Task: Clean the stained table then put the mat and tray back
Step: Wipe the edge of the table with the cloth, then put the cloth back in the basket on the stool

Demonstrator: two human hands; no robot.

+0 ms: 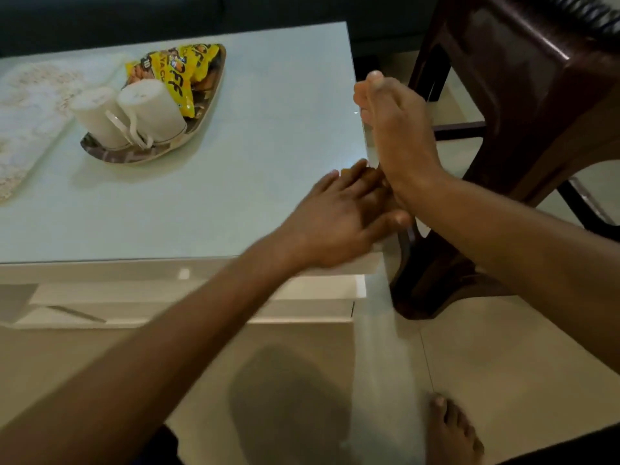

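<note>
Pale lace-patterned fabric, the mat [30, 109], lies at the far left edge of the frame on the counter [268, 129], its glassy top a light grey-green. Just right of the mat, in the upper left of the frame, sits the tray [204, 105], a brown leaf-shaped dish carrying two white cups [131, 112] turned upside down and yellow snack packets [177, 75] behind them. Mat and tray look very close together; whether they touch I cannot tell. Toward the middle of the frame the left hand [339, 219] rests flat near the counter's right front corner, fingers straight and slightly spread, holding nothing. Right beside it, the right hand [399, 129] stands on edge along the counter's right rim, fingers stretched together toward the top of the frame, also holding nothing; its wrist crosses the left fingertips. At upper right stands a dark brown plastic stool [523, 95] on the tiled floor [503, 347]. A bare foot [453, 431] shows at lower right.
</note>
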